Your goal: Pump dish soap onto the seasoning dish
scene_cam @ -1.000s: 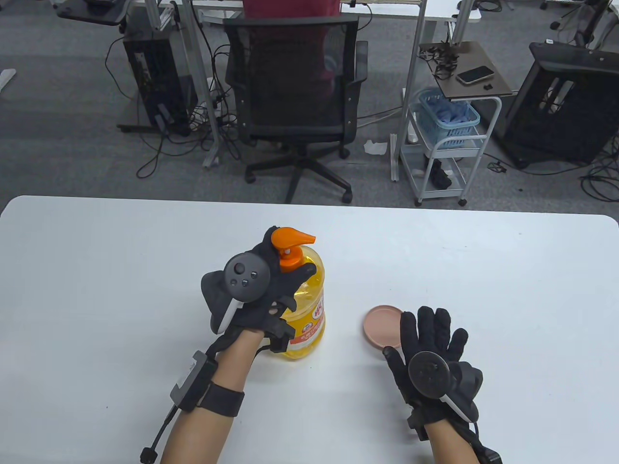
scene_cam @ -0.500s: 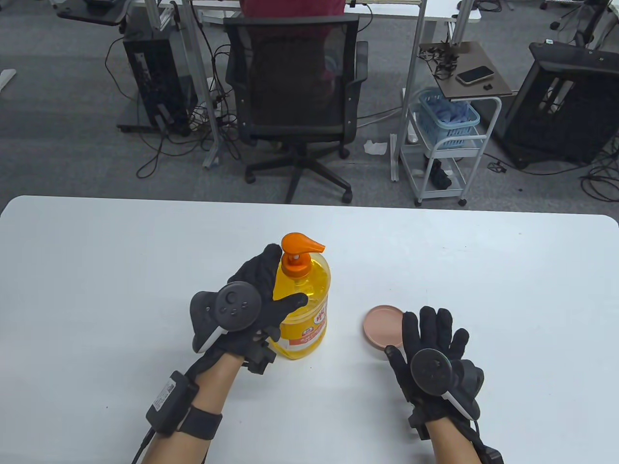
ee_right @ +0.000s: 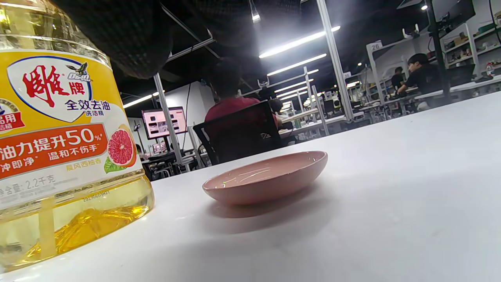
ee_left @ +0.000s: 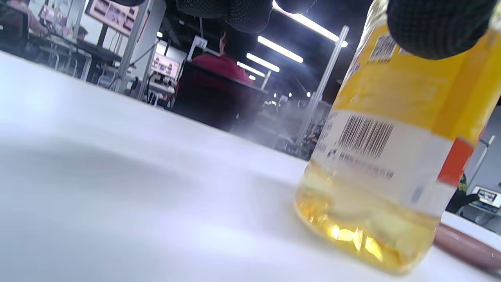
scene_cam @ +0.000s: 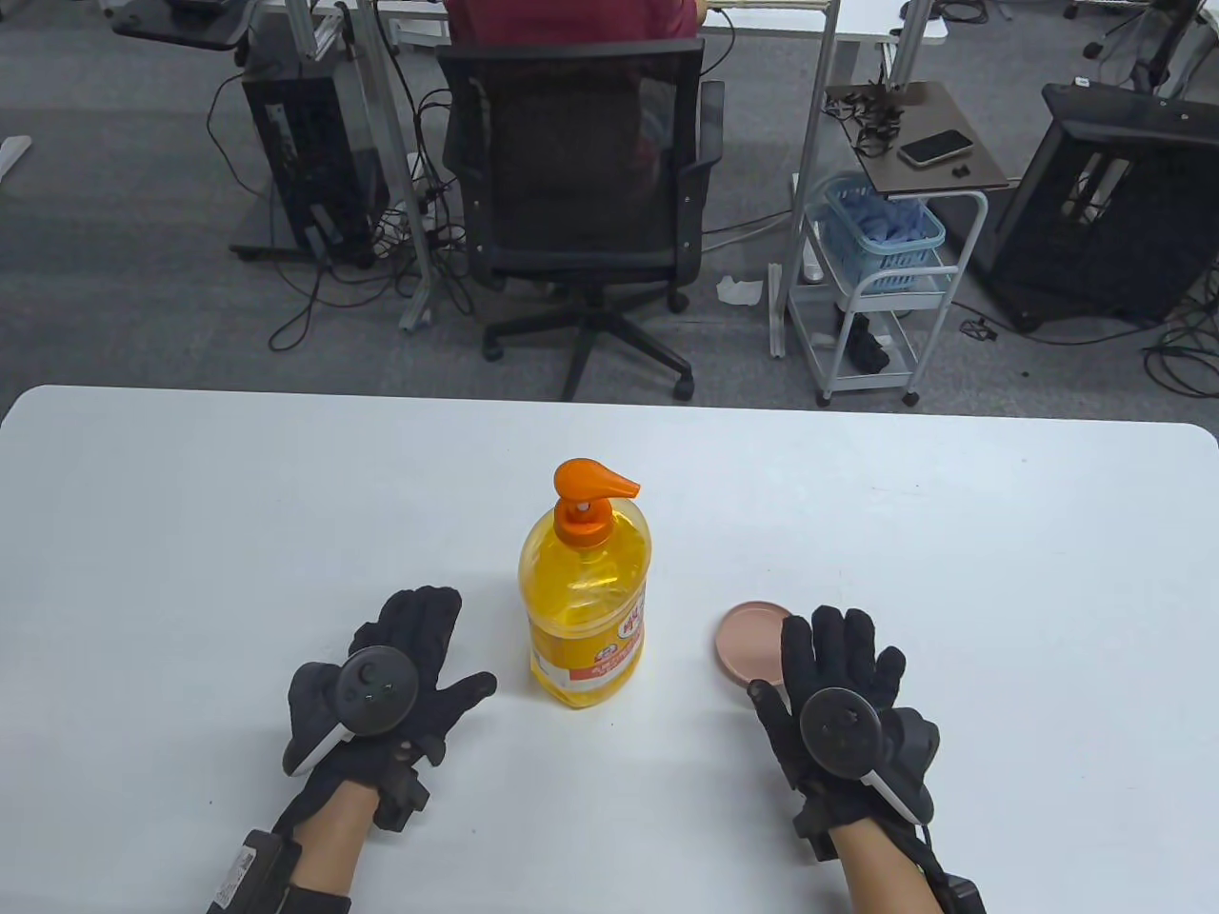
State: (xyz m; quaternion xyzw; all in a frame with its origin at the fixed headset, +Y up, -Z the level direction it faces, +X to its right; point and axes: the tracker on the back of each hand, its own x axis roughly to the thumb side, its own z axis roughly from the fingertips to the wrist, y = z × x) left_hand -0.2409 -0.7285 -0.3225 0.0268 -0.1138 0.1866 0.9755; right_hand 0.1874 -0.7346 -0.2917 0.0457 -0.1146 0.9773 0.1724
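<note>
A yellow dish soap bottle (scene_cam: 586, 609) with an orange pump head (scene_cam: 592, 480) stands upright on the white table (scene_cam: 190, 514); its spout points right. It also shows in the left wrist view (ee_left: 387, 149) and the right wrist view (ee_right: 62, 141). A small pink seasoning dish (scene_cam: 749, 642) lies to the bottle's right, also seen in the right wrist view (ee_right: 266, 178). My left hand (scene_cam: 409, 657) lies open and flat on the table, left of the bottle, apart from it. My right hand (scene_cam: 838, 666) lies open at the dish's near right edge, fingers over its rim.
An office chair (scene_cam: 581, 190) with a seated person stands beyond the table's far edge. A white cart (scene_cam: 886, 286) with a blue basket is at the back right. The table's far edge runs across the middle of the table view.
My left hand has let go of the bottle and drawn back down and left to rest flat on the table. The bottle stands alone. My right hand has barely moved.
</note>
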